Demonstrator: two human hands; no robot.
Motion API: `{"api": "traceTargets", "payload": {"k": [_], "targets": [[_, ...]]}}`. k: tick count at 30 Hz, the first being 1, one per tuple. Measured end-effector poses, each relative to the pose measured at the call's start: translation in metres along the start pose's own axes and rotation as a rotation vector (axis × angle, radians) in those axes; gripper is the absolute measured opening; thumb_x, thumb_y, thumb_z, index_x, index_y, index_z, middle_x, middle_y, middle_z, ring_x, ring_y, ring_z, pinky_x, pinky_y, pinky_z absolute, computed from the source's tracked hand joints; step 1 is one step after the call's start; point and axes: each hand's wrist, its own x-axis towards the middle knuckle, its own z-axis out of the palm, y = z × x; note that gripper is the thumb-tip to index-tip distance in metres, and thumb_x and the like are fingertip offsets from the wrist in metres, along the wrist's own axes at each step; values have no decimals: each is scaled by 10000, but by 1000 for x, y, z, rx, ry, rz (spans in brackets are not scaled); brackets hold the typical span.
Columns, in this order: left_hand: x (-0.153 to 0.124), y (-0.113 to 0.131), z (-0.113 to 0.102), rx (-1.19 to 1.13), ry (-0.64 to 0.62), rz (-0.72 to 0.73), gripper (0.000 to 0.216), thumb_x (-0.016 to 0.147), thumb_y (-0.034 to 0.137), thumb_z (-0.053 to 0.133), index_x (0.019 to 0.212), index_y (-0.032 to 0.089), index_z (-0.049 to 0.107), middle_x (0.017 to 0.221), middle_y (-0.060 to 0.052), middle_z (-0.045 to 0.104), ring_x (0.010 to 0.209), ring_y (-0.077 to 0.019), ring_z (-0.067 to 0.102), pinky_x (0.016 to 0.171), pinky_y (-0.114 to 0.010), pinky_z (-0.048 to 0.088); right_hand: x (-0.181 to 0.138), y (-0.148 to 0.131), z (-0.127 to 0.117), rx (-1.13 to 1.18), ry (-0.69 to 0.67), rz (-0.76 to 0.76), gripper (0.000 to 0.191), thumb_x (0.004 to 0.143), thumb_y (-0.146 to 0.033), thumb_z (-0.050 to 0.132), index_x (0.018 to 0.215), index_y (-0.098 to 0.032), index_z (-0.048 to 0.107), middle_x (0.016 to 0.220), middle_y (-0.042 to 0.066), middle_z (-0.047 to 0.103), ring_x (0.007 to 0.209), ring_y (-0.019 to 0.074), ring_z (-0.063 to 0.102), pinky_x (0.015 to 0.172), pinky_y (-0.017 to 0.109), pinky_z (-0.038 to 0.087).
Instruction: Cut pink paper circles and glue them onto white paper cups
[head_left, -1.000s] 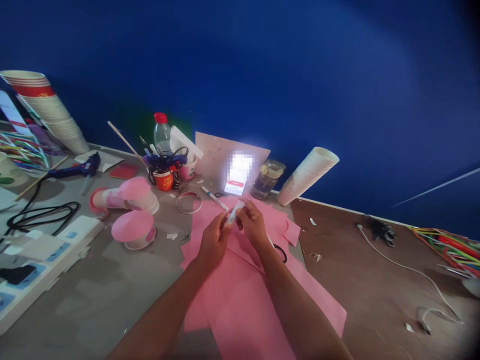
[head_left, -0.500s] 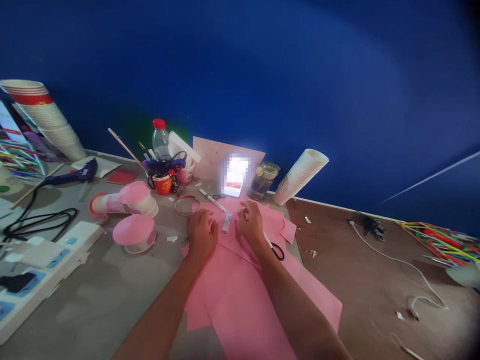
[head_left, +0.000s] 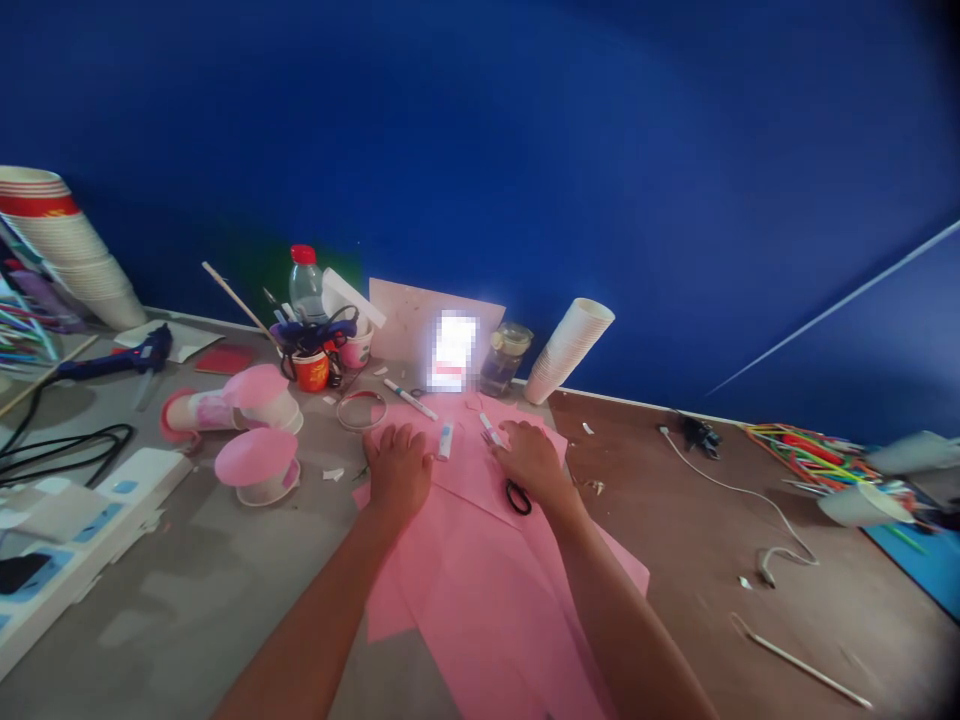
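My left hand [head_left: 399, 468] lies palm down on the left edge of the layered pink paper [head_left: 480, 580], fingers spread and holding nothing. On the right side of the paper, my right hand [head_left: 531, 458] rests with fingers stretched forward over a pair of scissors. The black handle of the scissors [head_left: 517, 497] shows beside my wrist; part of them is hidden under the hand. A slim white piece [head_left: 490, 428] lies at my right fingertips. Between both hands sits a small white tube [head_left: 445, 442]. Beyond the left hand are a marker [head_left: 409, 399] and a tape ring [head_left: 361, 411].
A lit phone [head_left: 453, 350] leans at the back beside a jar [head_left: 507, 358] and stacked paper cups [head_left: 570, 350]. To the left are pink-topped cup pieces [head_left: 256, 460], a glue gun [head_left: 120, 357] and a power strip [head_left: 90, 550]. A cable [head_left: 739, 487] lies right.
My right hand has moved right and unbent its fingers, now over the scissors. My left hand has flattened and spread on the paper. The whole view has shifted toward the right.
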Motion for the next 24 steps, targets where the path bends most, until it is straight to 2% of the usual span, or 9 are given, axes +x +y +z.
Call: {"api": "traceTargets", "payload": {"k": [4, 8, 12, 15, 18, 21, 24], "targets": [[2, 0, 0, -28, 1, 9, 115, 783, 210, 515, 859, 216, 601, 989, -76, 600, 1008, -289, 484, 1008, -616, 110, -22, 13, -6, -99, -101, 60, 419, 795, -362, 522, 1178, -194, 537, 1081, 133, 594, 984, 273, 560, 715, 321, 397], [5, 3, -3, -31, -14, 6, 117, 799, 233, 501, 768, 209, 611, 865, -62, 601, 914, -273, 496, 1002, -608, 107, -29, 16, -1, -122, -115, 50, 380, 794, -381, 530, 1123, -192, 550, 1051, 119, 596, 977, 262, 553, 712, 307, 394], [6, 4, -8, -14, -81, 3, 174, 833, 220, 451, 770, 209, 612, 815, -51, 605, 858, -240, 509, 1020, -563, 102, -25, 15, 10, -147, -107, 57, 312, 802, -366, 514, 1055, -192, 566, 1046, 111, 601, 970, 263, 549, 730, 315, 391], [6, 2, -8, -41, -109, -7, 193, 831, 159, 424, 791, 208, 607, 802, -48, 621, 836, -224, 532, 1025, -527, 121, -21, 16, 16, -151, -102, 45, 233, 818, -276, 475, 1006, -187, 582, 997, 103, 628, 953, 254, 553, 731, 312, 383], [7, -1, -5, -96, -80, -14, 210, 821, 118, 404, 816, 208, 594, 801, -44, 630, 814, -213, 553, 1021, -513, 152, -22, 21, 16, -158, -92, 35, 233, 799, -174, 451, 985, -176, 592, 938, 109, 652, 938, 250, 564, 734, 311, 372], [10, -5, 0, -227, -33, -11, 208, 815, 116, 393, 889, 192, 572, 853, -61, 628, 851, -215, 568, 985, -485, 259, -24, 26, 14, -158, -71, 52, 269, 771, -152, 463, 1008, -163, 590, 892, 118, 665, 910, 254, 582, 726, 310, 366], [13, -7, 3, -442, 31, -11, 209, 834, 167, 367, 946, 170, 544, 900, -86, 598, 854, -205, 569, 831, -372, 424, -24, 31, 14, -147, -52, 80, 278, 763, -151, 468, 1011, -161, 594, 883, 112, 670, 882, 245, 598, 720, 301, 365]]}}
